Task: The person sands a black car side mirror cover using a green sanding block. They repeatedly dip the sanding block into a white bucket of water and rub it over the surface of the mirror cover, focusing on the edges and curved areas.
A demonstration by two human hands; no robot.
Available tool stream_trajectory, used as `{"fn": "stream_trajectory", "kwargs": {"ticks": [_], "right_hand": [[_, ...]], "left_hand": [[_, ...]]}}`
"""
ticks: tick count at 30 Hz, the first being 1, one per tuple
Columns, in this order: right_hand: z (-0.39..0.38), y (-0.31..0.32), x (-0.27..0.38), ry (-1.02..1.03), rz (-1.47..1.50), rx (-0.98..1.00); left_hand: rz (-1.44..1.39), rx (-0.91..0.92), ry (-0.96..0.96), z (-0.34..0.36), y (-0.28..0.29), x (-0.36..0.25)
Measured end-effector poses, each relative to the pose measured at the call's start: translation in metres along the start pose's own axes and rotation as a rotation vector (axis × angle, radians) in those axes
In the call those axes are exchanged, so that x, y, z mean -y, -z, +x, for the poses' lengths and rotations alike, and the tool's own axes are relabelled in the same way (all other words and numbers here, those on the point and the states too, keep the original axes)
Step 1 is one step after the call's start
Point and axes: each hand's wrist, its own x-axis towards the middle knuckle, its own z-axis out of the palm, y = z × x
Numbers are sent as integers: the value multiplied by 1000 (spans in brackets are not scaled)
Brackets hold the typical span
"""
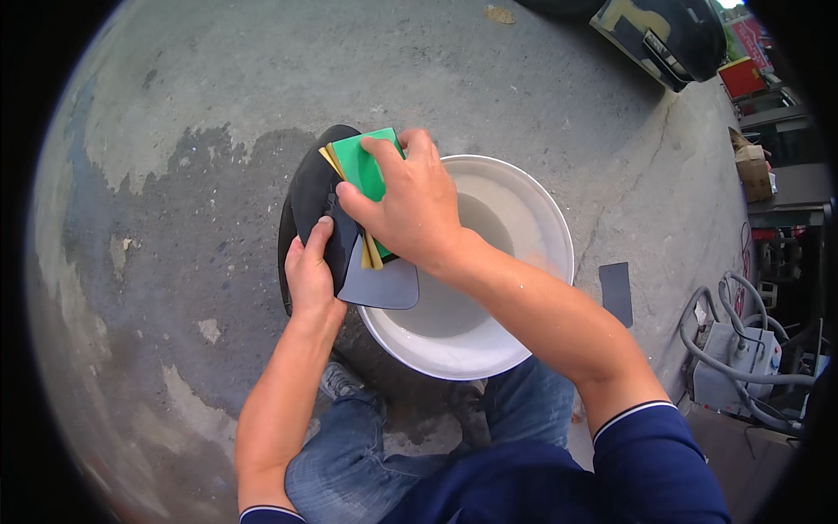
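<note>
My right hand (408, 199) grips a flat green block (356, 163), probably a sanding block, with tan folded edges showing along its side. The block lies against a dark, curved, shell-like part (316, 188). My left hand (313, 269) holds this part from its near left side, thumb on top. A smooth grey rounded flap (384, 286) sticks out below the block, over the bucket's rim; whether it belongs to the dark part I cannot tell. Just right of the held things stands a white round bucket (552, 205) with cloudy liquid in it. My right forearm crosses above it.
A dark grey rectangular sheet (615, 294) lies on the concrete floor (218, 79), right of the bucket. Farther right stands a grey box with thick hoses (738, 358). A black bumper-like part (668, 39) is at the far right. Wet patches darken the floor at left.
</note>
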Motion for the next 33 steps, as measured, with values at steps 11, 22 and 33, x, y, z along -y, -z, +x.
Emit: {"fn": "stream_trajectory", "kwargs": {"ticks": [11, 22, 33], "right_hand": [[-7, 10, -5, -16, -5, 93], [8, 6, -13, 39, -101, 37], [9, -6, 4, -53, 48, 86]], "left_hand": [[52, 3, 11, -2, 1, -5], [14, -19, 12, -6, -12, -6], [5, -51, 11, -5, -6, -5]]}}
